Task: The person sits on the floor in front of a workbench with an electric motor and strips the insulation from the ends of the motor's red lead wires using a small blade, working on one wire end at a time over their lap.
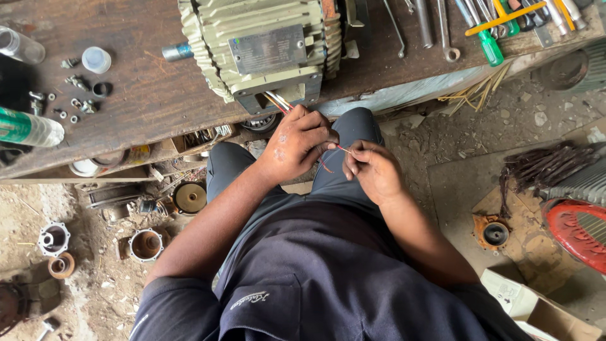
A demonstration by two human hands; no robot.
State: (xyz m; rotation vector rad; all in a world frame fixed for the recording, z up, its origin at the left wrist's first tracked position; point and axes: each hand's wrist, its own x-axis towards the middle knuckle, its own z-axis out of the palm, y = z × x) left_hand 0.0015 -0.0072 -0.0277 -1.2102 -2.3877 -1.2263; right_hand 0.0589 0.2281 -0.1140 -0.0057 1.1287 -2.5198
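Below ribbed motor [265,44]: both hands pinching thin red wire [341,149].

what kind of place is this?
Most likely an electric motor repair workshop. A finned electric motor sits on a worn wooden workbench, screwdrivers and wrenches lie beside it, and motor end covers litter the dirt floor. Both hands work its wire leads.

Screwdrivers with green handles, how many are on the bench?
2. One green-handled screwdriver lies near the workbench edge at the top right; another green handle sits just above it among the yellow tools. More may be hidden in that pile.
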